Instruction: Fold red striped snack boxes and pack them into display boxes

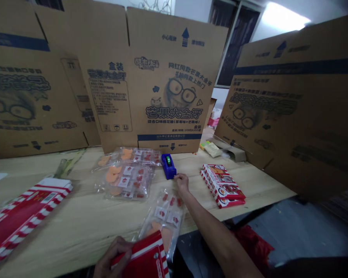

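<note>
My right hand (182, 182) reaches far out over the wooden table (84, 220) and touches the near end of a blue tape dispenser (168, 165) with a green roll; its fingers are curled at the dispenser's edge. My left hand (113, 257) grips a red and white striped box (146, 258) at the table's near edge. Under that box and my right forearm lies a clear packet of orange pieces with small red sachets (166, 216).
Two more clear packets (127, 177) lie left of the dispenser. A stack of red and white boxes (222, 185) sits to the right, flattened striped cartons (23, 216) to the left. Large printed cardboard cartons (150, 85) wall the back and right side.
</note>
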`<state>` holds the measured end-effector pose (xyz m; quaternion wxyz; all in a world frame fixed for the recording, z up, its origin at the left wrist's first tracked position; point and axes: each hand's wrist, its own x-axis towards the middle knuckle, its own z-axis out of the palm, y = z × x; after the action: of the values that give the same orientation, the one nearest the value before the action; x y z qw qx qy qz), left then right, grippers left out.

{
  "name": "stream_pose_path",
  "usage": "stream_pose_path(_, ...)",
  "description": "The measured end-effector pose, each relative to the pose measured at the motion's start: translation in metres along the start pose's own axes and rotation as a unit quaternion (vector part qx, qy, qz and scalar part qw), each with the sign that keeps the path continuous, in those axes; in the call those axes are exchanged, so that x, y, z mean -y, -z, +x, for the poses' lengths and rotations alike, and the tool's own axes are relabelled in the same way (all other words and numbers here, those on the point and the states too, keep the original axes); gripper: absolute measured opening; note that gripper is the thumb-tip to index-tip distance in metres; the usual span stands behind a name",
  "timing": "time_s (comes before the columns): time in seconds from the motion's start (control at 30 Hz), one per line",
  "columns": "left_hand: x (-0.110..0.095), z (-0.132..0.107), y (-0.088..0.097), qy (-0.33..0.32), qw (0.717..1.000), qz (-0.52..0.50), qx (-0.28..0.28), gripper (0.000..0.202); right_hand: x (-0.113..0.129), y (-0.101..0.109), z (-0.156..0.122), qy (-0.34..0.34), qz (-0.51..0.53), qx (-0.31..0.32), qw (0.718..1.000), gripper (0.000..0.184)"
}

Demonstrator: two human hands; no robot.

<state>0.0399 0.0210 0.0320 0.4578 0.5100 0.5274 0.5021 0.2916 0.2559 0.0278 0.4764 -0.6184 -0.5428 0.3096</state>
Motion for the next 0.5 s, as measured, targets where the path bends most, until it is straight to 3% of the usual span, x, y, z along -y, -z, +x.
stream_pose_path(0.1,-0.01,-0.005,-0.008,-0.01,0.999,-0.032,-0.001,0.027,0.029,0.019,-0.014,-0.004,-0.002,0.114,0.993,0.033)
stream_pose_path(0.17,-0.011,-0.005,-0.014,-0.012,0.999,-0.042,-0.001,0.024,0.051,0.023,-0.025,0.001,0.009,0.232,0.973,0.027)
stream_pose_path(0.2,-0.01,-0.005,-0.017,-0.012,0.999,-0.05,0.002,0.023,0.062,0.022,-0.031,0.023,0.009,0.34,0.94,0.026)
stream_pose_path(0.23,-0.009,-0.005,-0.019,-0.009,0.998,-0.058,0.004,0.022,0.075,0.019,-0.038,0.066,0.001,0.472,0.879,0.026)
stream_pose_path(0.3,-0.008,-0.006,-0.024,-0.005,0.997,-0.075,0.013,0.02,0.099,0.012,-0.056,0.161,-0.028,0.668,0.726,0.029)
stream_pose_path(0.33,-0.008,-0.007,-0.026,-0.005,0.997,-0.081,0.017,0.02,0.11,0.008,-0.066,0.204,-0.049,0.723,0.658,0.031)
stream_pose_path(0.4,-0.009,-0.009,-0.03,-0.009,0.996,-0.086,0.025,0.019,0.125,0.0,-0.085,0.265,-0.104,0.76,0.584,0.031)
stream_pose_path(0.5,-0.011,-0.011,-0.033,-0.025,0.996,-0.077,0.025,0.019,0.135,-0.006,-0.105,0.34,-0.217,0.737,0.543,0.025)
